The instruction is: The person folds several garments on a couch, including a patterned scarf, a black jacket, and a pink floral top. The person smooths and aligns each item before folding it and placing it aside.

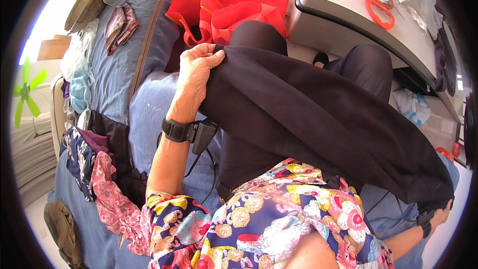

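Observation:
A long dark cloth garment (298,108), perhaps a pair of trousers, stretches across my lap from one hand to the other. Near my raised knee, my left hand (198,63) pinches one corner of it between thumb and fingers. My right hand (442,215) is at the far right rim of the picture, gripping the opposite end; the cloth hides part of its fingers. The fabric hangs in lengthwise folds over my legs. Each wrist wears a black strap, and the left one carries a dark device (203,136) with a cable.
Beyond my knees stands a red fabric bag (239,3), beside a pale cabinet (328,18) with an orange-red framed mirror (379,13) on top. At left, on blue bedding (112,82), lie a pink patterned cloth (112,201) and a folded garment (120,26). A green-bladed fan (25,91) is farther left.

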Motion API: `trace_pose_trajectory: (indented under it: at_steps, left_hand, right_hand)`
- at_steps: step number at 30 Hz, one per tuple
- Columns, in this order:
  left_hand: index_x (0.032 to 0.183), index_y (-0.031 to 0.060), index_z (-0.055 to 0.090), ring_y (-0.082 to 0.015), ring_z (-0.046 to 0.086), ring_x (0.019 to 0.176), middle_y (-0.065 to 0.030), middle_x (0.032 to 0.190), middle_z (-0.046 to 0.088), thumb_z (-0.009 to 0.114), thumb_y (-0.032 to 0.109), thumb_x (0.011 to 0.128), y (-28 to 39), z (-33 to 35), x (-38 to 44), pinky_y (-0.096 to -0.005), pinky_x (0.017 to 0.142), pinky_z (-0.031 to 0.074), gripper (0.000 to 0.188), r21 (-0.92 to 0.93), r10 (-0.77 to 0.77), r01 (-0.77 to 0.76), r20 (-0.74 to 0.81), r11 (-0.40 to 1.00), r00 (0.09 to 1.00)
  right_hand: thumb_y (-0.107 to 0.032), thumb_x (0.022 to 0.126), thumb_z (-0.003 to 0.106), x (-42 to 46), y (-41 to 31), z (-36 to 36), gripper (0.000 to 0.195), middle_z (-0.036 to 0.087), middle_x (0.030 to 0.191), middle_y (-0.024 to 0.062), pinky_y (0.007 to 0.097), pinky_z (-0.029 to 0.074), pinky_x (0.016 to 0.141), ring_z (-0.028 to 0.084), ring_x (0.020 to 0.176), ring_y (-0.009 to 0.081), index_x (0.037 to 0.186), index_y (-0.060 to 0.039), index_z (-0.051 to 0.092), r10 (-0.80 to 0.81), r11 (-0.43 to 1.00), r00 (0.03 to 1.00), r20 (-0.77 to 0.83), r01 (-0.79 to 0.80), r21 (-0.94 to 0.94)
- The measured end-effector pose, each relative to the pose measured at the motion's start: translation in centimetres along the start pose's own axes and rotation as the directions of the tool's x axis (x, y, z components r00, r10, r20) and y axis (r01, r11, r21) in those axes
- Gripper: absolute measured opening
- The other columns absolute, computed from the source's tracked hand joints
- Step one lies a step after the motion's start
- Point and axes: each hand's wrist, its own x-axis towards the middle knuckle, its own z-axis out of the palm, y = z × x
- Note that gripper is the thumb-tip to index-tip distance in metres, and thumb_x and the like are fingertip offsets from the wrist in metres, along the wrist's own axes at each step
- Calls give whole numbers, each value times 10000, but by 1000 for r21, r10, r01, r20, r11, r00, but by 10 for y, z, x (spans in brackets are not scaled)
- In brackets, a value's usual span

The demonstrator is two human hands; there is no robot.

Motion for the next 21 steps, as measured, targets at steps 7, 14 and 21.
trace_pose_trajectory:
  at_steps: [7,14,21]
  left_hand:
    - [956,-47,663,-105,611,734,-51,859,673,628,37,901,2,-10,11,-243,708,493,106,75,-100,89,165,993,981]
    - [909,-39,664,-117,622,731,-59,840,673,648,10,880,-6,-15,15,-242,711,500,60,-73,-95,109,172,991,981]
    - [912,-30,667,-121,628,766,-51,873,679,671,-12,864,-27,-17,19,-246,751,508,52,-291,-3,39,123,956,992]
  right_hand:
    - [-165,954,539,12,33,0,394,583,1054,68,198,407,590,459,643,109,1312,-5,573,-230,823,968,103,250,-510]
    - [-179,968,551,20,56,17,427,578,1206,118,220,442,845,557,884,168,1343,27,542,-245,908,966,86,260,-329]
    - [-211,946,494,48,88,12,457,631,1219,166,262,431,938,589,949,215,1360,-23,539,-386,867,918,93,395,-302]
